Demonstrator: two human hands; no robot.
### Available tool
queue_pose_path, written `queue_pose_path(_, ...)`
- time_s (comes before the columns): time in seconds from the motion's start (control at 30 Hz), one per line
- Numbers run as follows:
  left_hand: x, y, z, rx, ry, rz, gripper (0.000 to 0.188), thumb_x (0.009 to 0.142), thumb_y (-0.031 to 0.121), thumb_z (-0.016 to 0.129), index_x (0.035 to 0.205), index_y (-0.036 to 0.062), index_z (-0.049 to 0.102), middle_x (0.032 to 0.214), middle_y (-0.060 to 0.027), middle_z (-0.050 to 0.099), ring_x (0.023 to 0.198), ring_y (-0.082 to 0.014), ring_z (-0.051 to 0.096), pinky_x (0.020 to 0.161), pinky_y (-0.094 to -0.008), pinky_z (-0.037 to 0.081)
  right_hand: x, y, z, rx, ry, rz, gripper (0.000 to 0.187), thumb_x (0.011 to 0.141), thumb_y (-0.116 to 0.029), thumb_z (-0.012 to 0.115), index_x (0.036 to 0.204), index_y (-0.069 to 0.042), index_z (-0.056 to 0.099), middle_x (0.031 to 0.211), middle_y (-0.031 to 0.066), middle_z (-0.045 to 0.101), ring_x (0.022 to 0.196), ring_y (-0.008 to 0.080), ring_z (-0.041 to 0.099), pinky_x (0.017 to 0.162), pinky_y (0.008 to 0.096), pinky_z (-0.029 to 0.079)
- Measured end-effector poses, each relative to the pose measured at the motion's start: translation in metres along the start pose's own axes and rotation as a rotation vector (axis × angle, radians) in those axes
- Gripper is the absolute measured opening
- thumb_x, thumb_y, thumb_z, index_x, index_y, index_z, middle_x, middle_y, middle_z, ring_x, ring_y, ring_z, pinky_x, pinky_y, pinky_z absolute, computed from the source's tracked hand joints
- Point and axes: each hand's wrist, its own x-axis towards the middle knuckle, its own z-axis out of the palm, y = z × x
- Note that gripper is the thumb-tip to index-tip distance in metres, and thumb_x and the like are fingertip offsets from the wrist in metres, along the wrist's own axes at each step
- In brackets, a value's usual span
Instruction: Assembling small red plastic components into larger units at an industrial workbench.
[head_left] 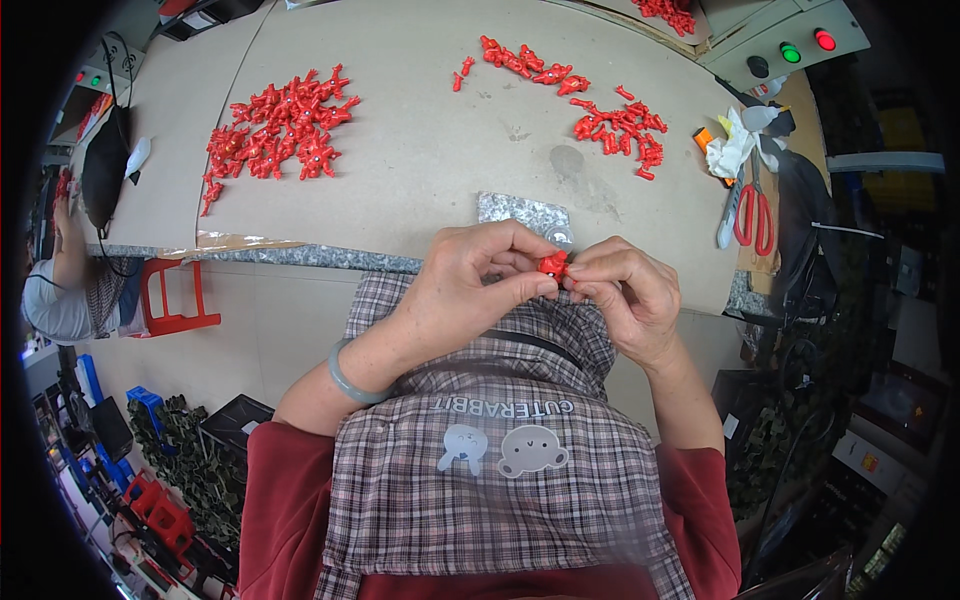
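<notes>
Between my hands, just off the near edge of the table, is a small red plastic figure (552,265). My left hand (480,268) pinches it between thumb and fingers. From the other side, my right hand (630,295) has its thumb and fingertips closed at the figure's right side; whether they grip a separate small red piece there is too small to tell. Beyond them, a pile of red figures (275,130) lies at the left of the table. Loose small red parts (620,128) and a row of larger red parts (530,63) lie at the right and back.
The grey tabletop (410,150) has a speckled stone piece (520,212) at its near edge. Red-handled scissors (755,215), a crumpled white tissue (733,148) and a bottle stand at the right. A control box (795,45) is at the back right. Another person (75,285) sits far left by a red stool (175,300).
</notes>
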Motion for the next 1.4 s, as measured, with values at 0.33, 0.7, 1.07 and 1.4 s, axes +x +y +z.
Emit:
queue_pose_path(0.33, 0.000, 0.002, 0.000, 0.089, -0.014, 0.104, 0.018, 0.087, -0.001, 0.070, 0.104, -0.0052, 0.066, 0.098, -0.0133, 0.071, 0.088, -0.0194, 0.072, 0.080, -0.0282, 0.060, 0.003, 0.003, -0.003, -0.228, -0.019, -0.285, 0.019, 0.076, 0.005, 0.072, 0.093, 0.002, 0.066, 0.086, 0.0145, 0.069, 0.074, 0.0253, 0.070, 0.061, 0.0326, 0.056)
queue_pose_path(0.7, 0.001, 0.003, 0.004, 0.211, 0.031, 0.224, 0.019, 0.083, 0.001, 0.073, 0.101, -0.0028, 0.068, 0.092, -0.0127, 0.072, 0.083, -0.0200, 0.073, 0.073, -0.0290, 0.060, 0.002, -0.007, -0.002, -0.169, 0.035, -0.153, 0.019, 0.075, -0.001, 0.077, 0.092, 0.000, 0.069, 0.084, 0.0118, 0.070, 0.071, 0.0219, 0.069, 0.059, 0.0302, 0.055)
queue_pose_path(1.07, -0.002, -0.001, 0.002, 0.366, 0.066, 0.357, 0.019, 0.083, 0.003, 0.074, 0.102, 0.0008, 0.069, 0.096, -0.0111, 0.073, 0.082, -0.0189, 0.073, 0.072, -0.0284, 0.059, -0.002, -0.011, 0.008, -0.323, 0.139, -0.151, 0.018, 0.073, -0.003, 0.080, 0.088, 0.001, 0.071, 0.076, 0.0108, 0.069, 0.065, 0.0212, 0.067, 0.055, 0.0294, 0.052)
queue_pose_path(1.4, -0.007, -0.004, 0.002, 0.531, 0.085, 0.504, 0.017, 0.081, 0.003, 0.075, 0.097, 0.0006, 0.069, 0.092, -0.0119, 0.074, 0.084, -0.0249, 0.074, 0.071, -0.0311, 0.060, -0.018, -0.008, 0.026, -0.185, 0.223, -0.007, 0.013, 0.077, -0.002, 0.077, 0.087, 0.000, 0.070, 0.076, 0.0106, 0.069, 0.062, 0.0182, 0.067, 0.052, 0.0276, 0.052)
